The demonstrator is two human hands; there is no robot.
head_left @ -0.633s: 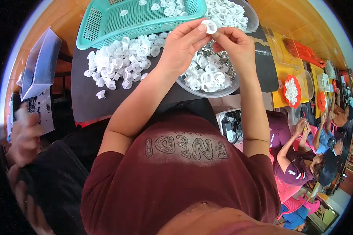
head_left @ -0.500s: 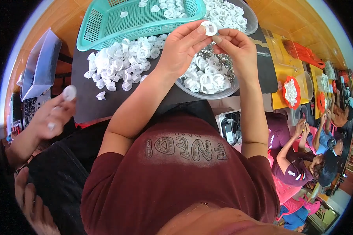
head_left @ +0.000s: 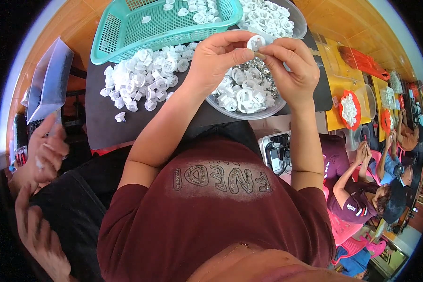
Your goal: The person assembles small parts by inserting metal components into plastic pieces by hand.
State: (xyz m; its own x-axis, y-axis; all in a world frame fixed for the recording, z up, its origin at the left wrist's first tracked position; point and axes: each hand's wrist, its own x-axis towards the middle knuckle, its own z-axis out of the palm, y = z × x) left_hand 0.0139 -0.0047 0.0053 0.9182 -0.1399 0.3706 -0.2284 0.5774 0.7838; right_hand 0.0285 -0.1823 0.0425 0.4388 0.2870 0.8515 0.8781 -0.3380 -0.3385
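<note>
Between the thumb and fingers of my left hand (head_left: 221, 58) is a round white plastic piece (head_left: 255, 43) with a raised middle. My right hand (head_left: 295, 68) is closed in a pinch at that piece's right edge; anything small in its fingertips is hidden. Both hands are raised over a clear plastic bowl (head_left: 242, 114), which holds more white plastic pieces (head_left: 246, 95) and small shiny metal bits (head_left: 268, 77). To the left of my forearm, a large heap of similar white pieces (head_left: 148, 77) lies on the dark table (head_left: 105, 124).
A teal mesh basket (head_left: 174, 35) with a few white pieces sits behind the heap. Beyond my hands stands another full bowl (head_left: 300, 26). A person's blurred hands (head_left: 44, 155) are at left, near a translucent bin (head_left: 52, 80). Co-workers (head_left: 366, 202) sit at yellow tables on the right.
My hands have come slightly nearer to me and to the right, and the white piece has turned in my fingers. At left, the neighbour's upper hand has drawn back toward the left.
</note>
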